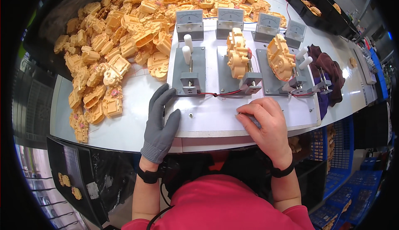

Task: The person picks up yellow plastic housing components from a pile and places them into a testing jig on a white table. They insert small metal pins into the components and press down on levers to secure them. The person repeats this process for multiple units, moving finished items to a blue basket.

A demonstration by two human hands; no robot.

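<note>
My left hand [160, 120], in a grey knit glove, rests with fingers apart by the left edge of a white board [212, 122]. My bare right hand [266, 124] is on the board's front part, thumb and index finger brought together; whatever small thing may be at their tips is too small to make out. Beyond my hands stand grey test fixtures. The left fixture [189, 70] has two white pegs and no housing on it. A yellow plastic gear housing [237, 55] sits upright on the middle one, another yellow housing [280, 57] on the right one.
Dial meters [189, 18] line the board's back. A large heap of yellow housings [112, 34] covers the table's left and back. A dark cloth [328, 72] lies at the right. Red and black wires [216, 94] run between fixtures. Blue crates [349, 142] stand below right.
</note>
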